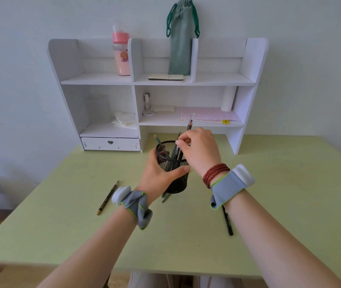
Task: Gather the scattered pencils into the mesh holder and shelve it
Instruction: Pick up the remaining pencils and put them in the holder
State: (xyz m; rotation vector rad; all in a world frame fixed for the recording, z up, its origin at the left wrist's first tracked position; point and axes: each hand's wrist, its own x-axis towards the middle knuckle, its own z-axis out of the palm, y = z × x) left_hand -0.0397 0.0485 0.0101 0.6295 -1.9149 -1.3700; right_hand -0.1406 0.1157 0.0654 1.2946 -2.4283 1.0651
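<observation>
A black mesh holder (175, 181) stands at the middle of the green desk (61, 215), and my left hand (157, 175) is wrapped around its side. Several pencils stick up inside it. My right hand (198, 150) is over the holder's rim, fingers pinched on a pencil (190, 124) whose top end points up toward the shelf. One dark pencil (107, 198) lies on the desk to the left of my left wrist. Another black pencil (227, 221) lies partly under my right forearm. A further pencil (166, 198) peeks out from under the holder's base.
A white desktop shelf unit (157, 80) stands at the back of the desk. Its top tier holds a pink bottle (121, 53), a green drawstring pouch (181, 38) and a small flat case. The lower tier holds a sticker sheet (209, 115), tape, a paper roll and tissues.
</observation>
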